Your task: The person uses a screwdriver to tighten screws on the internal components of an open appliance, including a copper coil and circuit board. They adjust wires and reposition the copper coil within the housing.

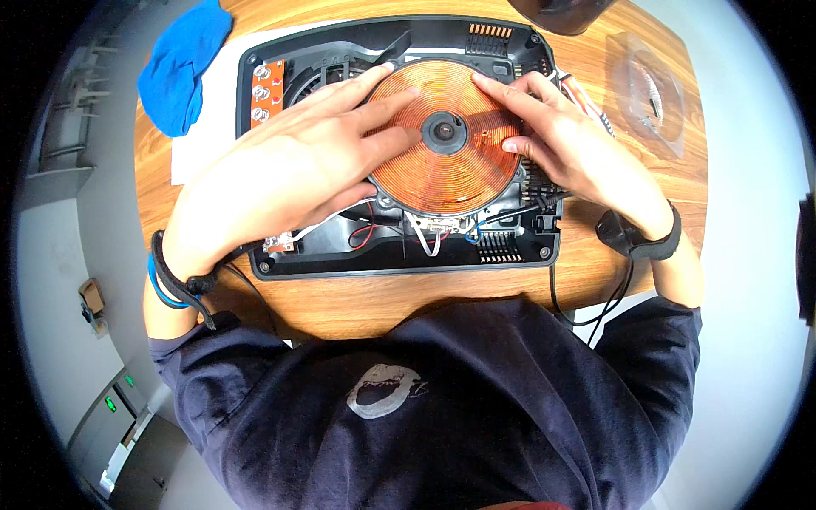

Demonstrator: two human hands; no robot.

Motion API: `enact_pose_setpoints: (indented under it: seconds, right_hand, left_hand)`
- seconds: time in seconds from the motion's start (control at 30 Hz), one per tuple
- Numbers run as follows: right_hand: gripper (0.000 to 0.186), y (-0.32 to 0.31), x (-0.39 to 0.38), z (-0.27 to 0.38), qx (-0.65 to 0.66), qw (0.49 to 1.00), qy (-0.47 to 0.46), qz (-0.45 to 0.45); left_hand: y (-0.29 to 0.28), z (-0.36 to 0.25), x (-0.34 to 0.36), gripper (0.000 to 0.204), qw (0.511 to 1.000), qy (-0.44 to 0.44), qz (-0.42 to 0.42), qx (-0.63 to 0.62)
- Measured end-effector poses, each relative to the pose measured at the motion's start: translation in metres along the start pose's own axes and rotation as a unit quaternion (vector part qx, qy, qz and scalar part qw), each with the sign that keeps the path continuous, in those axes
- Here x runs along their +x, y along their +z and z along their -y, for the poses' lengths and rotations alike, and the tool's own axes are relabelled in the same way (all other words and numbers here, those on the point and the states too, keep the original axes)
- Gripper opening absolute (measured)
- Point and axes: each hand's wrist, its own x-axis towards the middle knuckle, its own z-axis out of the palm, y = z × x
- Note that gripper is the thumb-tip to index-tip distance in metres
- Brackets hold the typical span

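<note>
A round wooden tabletop (pixel 357 297) carries an opened black cooker base (pixel 399 255) at its centre, with a blue cloth (pixel 183 64) near the far left edge. The left hand (pixel 280 170) and right hand (pixel 569 149) lie flat with spread fingers on the copper coil disc (pixel 442 174), pressing but not gripping. The coil looks stiff yet delicate and wire-tethered, so it is best taken by its rim.

You sit at a round wooden table (pixel 408 302) on a pale grey floor (pixel 748 280); shelving (pixel 72 119) stands far left.
</note>
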Motion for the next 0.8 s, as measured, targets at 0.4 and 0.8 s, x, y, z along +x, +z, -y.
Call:
enact_pose_setpoints:
  seconds: [0.4,0.8]
  right_hand:
    - [0.07,0.004,-0.002,-0.004,0.088,0.996,-0.012,-0.03]
    - [0.043,-0.016,-0.008,-0.007,0.107,0.992,0.006,-0.07]
  left_hand:
    - [-0.007,-0.022,0.016,0.084,0.997,0.032,0.063,-0.017]
    - [-0.007,-0.05,0.032,0.055,0.999,-0.004,0.039,0.024]
